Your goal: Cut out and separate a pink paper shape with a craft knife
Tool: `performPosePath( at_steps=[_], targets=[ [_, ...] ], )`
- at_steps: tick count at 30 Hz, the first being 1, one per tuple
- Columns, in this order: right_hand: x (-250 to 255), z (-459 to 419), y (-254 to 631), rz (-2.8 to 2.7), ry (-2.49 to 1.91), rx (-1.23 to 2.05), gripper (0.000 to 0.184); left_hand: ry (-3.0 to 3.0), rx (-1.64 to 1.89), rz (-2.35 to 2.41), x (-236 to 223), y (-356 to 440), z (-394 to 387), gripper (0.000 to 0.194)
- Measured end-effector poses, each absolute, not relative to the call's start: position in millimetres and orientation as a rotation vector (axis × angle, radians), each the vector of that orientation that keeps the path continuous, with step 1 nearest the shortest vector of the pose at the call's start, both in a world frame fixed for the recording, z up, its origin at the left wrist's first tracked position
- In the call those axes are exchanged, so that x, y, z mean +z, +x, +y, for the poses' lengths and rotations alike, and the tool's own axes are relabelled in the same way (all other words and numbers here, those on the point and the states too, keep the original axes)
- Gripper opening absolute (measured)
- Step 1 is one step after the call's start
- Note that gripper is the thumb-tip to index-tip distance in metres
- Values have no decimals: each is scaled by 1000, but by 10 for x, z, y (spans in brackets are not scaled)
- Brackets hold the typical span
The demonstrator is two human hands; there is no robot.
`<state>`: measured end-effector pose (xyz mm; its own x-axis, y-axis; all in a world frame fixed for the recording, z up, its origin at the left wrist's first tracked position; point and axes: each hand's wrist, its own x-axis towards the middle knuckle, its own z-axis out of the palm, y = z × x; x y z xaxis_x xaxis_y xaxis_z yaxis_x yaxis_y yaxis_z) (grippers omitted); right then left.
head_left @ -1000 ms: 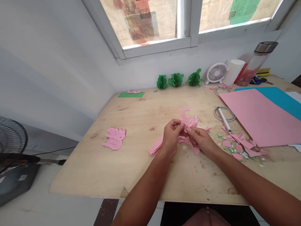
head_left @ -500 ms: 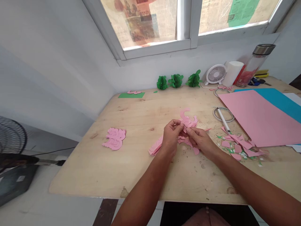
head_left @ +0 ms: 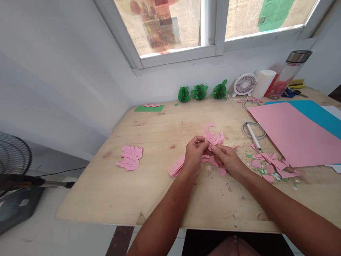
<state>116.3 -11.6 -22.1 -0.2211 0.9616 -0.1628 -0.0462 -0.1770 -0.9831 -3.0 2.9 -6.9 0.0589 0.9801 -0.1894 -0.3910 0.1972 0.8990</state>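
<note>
Between the fingertips of both hands is a pink paper cutout (head_left: pixel 212 136) with curved edges. My left hand (head_left: pixel 195 151) pinches it from the left, fingers closed. From the right, my right hand (head_left: pixel 224 156) grips its lower edge, also closed. The exact spot where the fingers meet the paper is partly hidden. Beneath and beside my left hand lies a folded pink paper strip (head_left: pixel 176 166) with outlines on it. More pink paper pieces (head_left: pixel 211 160) show under the hands. Farther left, a stack of pink scalloped cutouts (head_left: pixel 130 157) rests on the wooden table (head_left: pixel 154 192).
Pink and green scraps (head_left: pixel 275 169) are strewn to the right, near a white pen (head_left: pixel 253 136) lying across a tape ring. Large pink card sheets (head_left: pixel 295 133) cover the right side. Green paper figures (head_left: pixel 199 92), a small fan (head_left: pixel 244 84) and a glass bottle (head_left: pixel 289 76) line the wall.
The view has shifted very slightly. Both hands keep their grip on the pink paper cutout in nearly the same place.
</note>
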Motion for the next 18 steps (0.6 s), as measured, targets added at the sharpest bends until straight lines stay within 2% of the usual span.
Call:
performPosePath(
  at_steps=[18],
  targets=[
    [-235,-117,1166,-1217,-1167,1548,39,779,1218,982,-52,-30,20,23]
  ],
)
